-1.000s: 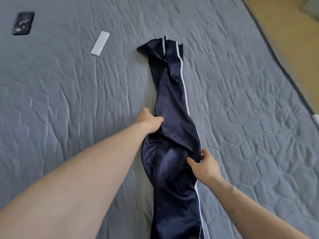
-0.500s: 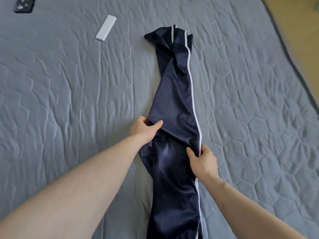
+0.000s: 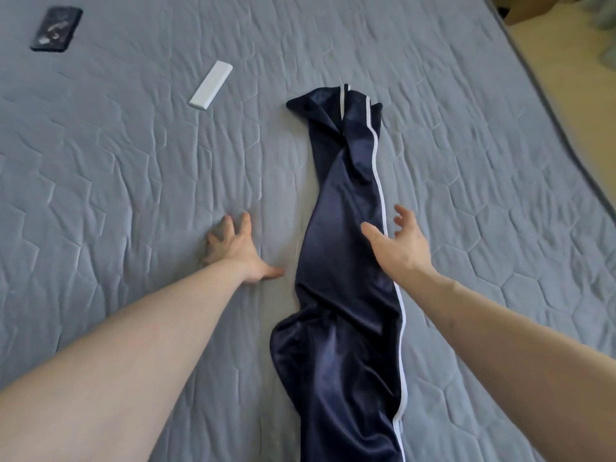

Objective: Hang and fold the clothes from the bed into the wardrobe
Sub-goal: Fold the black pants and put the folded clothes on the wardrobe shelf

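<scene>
1. Navy, satiny trousers (image 3: 346, 255) with a white side stripe (image 3: 378, 181) lie lengthwise on the grey quilted bed (image 3: 133, 168), legs stacked one on the other, cuffs at the far end and the waist end running out of the head view toward the person. Laid out flat like this, they look ready for folding rather than hanging.
2. The left hand (image 3: 233, 248) is just left of the trousers, fingers spread wide and pressed on the quilt, holding nothing. It seems to brace the person leaning over the bed.
3. The right hand (image 3: 400, 241) hovers over the trousers' striped right edge, fingers open and loose, gripping nothing. I judge it is placed to smooth the cloth or to take the leg for a fold.
4. The cuffs are twisted and the near part is rumpled; slippery cloth like this will likely slide when folded.
5. Well left of the cuffs lies a white bar (image 3: 210, 85), perhaps a remote; farther left still, a dark phone (image 3: 56, 29). Neither is in the way.
6. No wardrobe shows.
</scene>
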Action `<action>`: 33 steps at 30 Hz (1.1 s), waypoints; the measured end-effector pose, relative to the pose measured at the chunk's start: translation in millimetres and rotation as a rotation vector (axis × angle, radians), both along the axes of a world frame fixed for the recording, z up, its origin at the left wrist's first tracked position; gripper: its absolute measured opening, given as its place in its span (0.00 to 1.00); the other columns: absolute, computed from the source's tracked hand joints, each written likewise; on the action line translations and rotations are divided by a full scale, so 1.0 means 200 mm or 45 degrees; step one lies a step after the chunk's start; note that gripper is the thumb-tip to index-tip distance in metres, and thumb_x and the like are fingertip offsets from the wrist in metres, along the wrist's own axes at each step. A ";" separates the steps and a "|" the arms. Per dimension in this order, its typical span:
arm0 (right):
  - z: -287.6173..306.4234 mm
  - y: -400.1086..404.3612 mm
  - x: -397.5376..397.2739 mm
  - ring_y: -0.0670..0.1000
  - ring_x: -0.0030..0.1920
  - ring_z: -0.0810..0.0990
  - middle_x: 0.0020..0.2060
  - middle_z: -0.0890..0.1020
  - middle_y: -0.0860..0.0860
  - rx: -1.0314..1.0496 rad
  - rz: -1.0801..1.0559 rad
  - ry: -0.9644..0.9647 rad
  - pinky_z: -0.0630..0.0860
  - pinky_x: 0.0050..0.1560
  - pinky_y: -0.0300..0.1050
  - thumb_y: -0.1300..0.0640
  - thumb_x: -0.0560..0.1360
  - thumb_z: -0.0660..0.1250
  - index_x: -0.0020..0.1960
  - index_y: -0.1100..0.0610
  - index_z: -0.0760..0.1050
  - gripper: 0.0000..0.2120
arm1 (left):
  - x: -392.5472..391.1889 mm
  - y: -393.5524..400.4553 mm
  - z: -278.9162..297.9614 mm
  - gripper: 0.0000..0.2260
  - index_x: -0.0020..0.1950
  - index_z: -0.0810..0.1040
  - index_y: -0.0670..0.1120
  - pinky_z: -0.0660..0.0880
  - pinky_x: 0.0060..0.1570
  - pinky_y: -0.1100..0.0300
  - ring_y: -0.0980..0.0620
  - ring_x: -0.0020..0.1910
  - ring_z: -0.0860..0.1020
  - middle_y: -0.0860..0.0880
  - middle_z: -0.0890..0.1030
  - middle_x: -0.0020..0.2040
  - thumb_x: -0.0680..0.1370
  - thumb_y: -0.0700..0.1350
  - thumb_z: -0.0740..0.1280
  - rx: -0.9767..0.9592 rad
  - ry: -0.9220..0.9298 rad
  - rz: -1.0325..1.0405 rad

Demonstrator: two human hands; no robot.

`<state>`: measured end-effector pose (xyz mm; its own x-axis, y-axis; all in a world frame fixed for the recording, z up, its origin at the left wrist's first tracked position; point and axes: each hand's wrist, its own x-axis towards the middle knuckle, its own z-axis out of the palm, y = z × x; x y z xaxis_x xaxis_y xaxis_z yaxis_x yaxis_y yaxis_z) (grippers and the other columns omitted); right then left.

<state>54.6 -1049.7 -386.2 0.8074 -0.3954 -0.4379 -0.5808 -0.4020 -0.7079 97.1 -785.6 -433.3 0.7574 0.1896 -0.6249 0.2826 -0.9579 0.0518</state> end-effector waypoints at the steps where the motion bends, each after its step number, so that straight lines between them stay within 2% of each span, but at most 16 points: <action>1: -0.01 0.02 0.09 0.52 0.74 0.70 0.76 0.69 0.48 -0.022 0.033 -0.026 0.69 0.68 0.45 0.40 0.76 0.70 0.81 0.48 0.58 0.38 | 0.02 0.00 -0.03 0.69 0.82 0.34 0.58 0.60 0.76 0.36 0.33 0.81 0.46 0.51 0.36 0.83 0.57 0.74 0.78 0.006 0.028 -0.027; 6: -0.08 0.11 0.54 0.56 0.76 0.68 0.75 0.70 0.50 -0.156 0.098 -0.107 0.69 0.73 0.54 0.34 0.73 0.70 0.82 0.51 0.57 0.44 | 0.07 0.00 -0.11 0.72 0.80 0.30 0.60 0.60 0.76 0.35 0.33 0.81 0.40 0.53 0.31 0.81 0.55 0.74 0.78 0.027 0.033 -0.074; 8: -0.12 0.15 0.69 0.58 0.75 0.67 0.75 0.70 0.52 -0.207 0.098 -0.090 0.69 0.72 0.53 0.33 0.73 0.70 0.81 0.52 0.58 0.45 | 0.09 0.00 -0.12 0.72 0.80 0.28 0.60 0.61 0.74 0.34 0.32 0.81 0.39 0.53 0.29 0.81 0.55 0.73 0.79 0.017 0.052 -0.066; 11: -0.15 0.18 0.86 0.59 0.71 0.72 0.72 0.71 0.56 -0.158 -0.001 0.017 0.69 0.59 0.46 0.34 0.75 0.68 0.79 0.56 0.59 0.42 | 0.12 -0.02 -0.12 0.73 0.80 0.28 0.59 0.65 0.71 0.32 0.31 0.80 0.38 0.53 0.28 0.81 0.56 0.71 0.81 0.022 0.063 -0.057; 13: -0.17 0.18 0.93 0.60 0.65 0.77 0.66 0.77 0.57 -0.139 -0.073 0.059 0.68 0.53 0.45 0.39 0.77 0.69 0.73 0.59 0.67 0.33 | 0.13 -0.02 -0.12 0.73 0.80 0.28 0.59 0.67 0.69 0.31 0.31 0.80 0.38 0.54 0.28 0.80 0.55 0.70 0.82 0.033 0.073 -0.053; 15: -0.18 0.18 0.96 0.60 0.58 0.81 0.58 0.81 0.56 -0.203 -0.131 -0.063 0.71 0.51 0.45 0.46 0.78 0.68 0.63 0.57 0.76 0.20 | 0.14 -0.01 -0.12 0.73 0.80 0.29 0.59 0.68 0.68 0.31 0.30 0.80 0.39 0.54 0.28 0.80 0.55 0.69 0.82 0.035 0.070 -0.047; 18: -0.11 0.20 0.98 0.53 0.51 0.78 0.56 0.78 0.50 -0.298 -0.158 -0.421 0.71 0.51 0.46 0.51 0.81 0.64 0.54 0.56 0.76 0.09 | 0.14 -0.02 -0.11 0.73 0.80 0.29 0.59 0.67 0.69 0.31 0.31 0.80 0.39 0.54 0.27 0.80 0.56 0.68 0.82 0.024 0.067 -0.056; 20: -0.06 0.24 1.00 0.45 0.46 0.74 0.55 0.72 0.45 -0.306 -0.130 -0.587 0.70 0.52 0.43 0.50 0.82 0.63 0.56 0.54 0.76 0.08 | 0.14 -0.02 -0.11 0.72 0.80 0.29 0.59 0.67 0.69 0.30 0.31 0.80 0.39 0.54 0.27 0.80 0.57 0.66 0.83 0.009 0.075 -0.039; 22: -0.03 0.29 1.03 0.43 0.43 0.76 0.57 0.70 0.45 -0.255 -0.052 -0.653 0.72 0.52 0.38 0.49 0.82 0.65 0.68 0.50 0.74 0.16 | 0.14 -0.02 -0.11 0.68 0.80 0.31 0.60 0.66 0.69 0.30 0.31 0.80 0.39 0.54 0.28 0.80 0.62 0.61 0.83 0.003 0.059 -0.020; 24: -0.07 0.31 1.02 0.48 0.52 0.80 0.67 0.68 0.49 -0.256 0.163 -0.492 0.71 0.57 0.36 0.50 0.81 0.67 0.80 0.48 0.62 0.30 | 0.14 -0.02 -0.11 0.58 0.81 0.33 0.60 0.66 0.70 0.30 0.31 0.80 0.38 0.54 0.28 0.80 0.70 0.49 0.78 0.006 0.035 -0.005; 26: -0.14 0.31 0.97 0.55 0.66 0.75 0.78 0.58 0.53 -0.345 0.371 -0.224 0.70 0.61 0.42 0.54 0.81 0.67 0.84 0.50 0.51 0.37 | 0.14 -0.02 -0.11 0.54 0.81 0.34 0.60 0.65 0.70 0.30 0.31 0.80 0.38 0.54 0.29 0.80 0.73 0.44 0.73 0.013 0.028 -0.008; 29: -0.22 0.28 0.85 0.61 0.75 0.66 0.82 0.48 0.53 -0.563 0.570 -0.138 0.71 0.68 0.52 0.55 0.81 0.66 0.83 0.50 0.54 0.35 | 0.13 -0.02 -0.13 0.55 0.81 0.33 0.60 0.64 0.70 0.29 0.31 0.80 0.38 0.54 0.29 0.81 0.72 0.46 0.74 0.028 0.048 -0.019; 31: -0.26 0.26 0.75 0.62 0.78 0.59 0.83 0.47 0.53 -0.708 0.682 -0.128 0.67 0.72 0.58 0.52 0.83 0.63 0.82 0.50 0.57 0.30 | 0.14 -0.02 -0.13 0.57 0.81 0.33 0.60 0.64 0.70 0.29 0.31 0.80 0.38 0.54 0.29 0.80 0.71 0.48 0.76 0.028 0.061 -0.018; 33: -0.30 0.26 0.64 0.62 0.78 0.57 0.83 0.49 0.52 -0.821 0.744 -0.074 0.63 0.74 0.61 0.47 0.84 0.59 0.82 0.51 0.58 0.28 | 0.14 -0.01 -0.13 0.59 0.81 0.33 0.61 0.64 0.70 0.30 0.32 0.80 0.38 0.54 0.28 0.80 0.69 0.49 0.78 0.032 0.083 -0.012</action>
<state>181.7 -997.6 -446.2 0.9725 -0.0674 -0.2229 -0.1263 -0.9569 -0.2617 124.8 -788.5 -458.5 0.7169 0.1991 -0.6681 0.2756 -0.9612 0.0093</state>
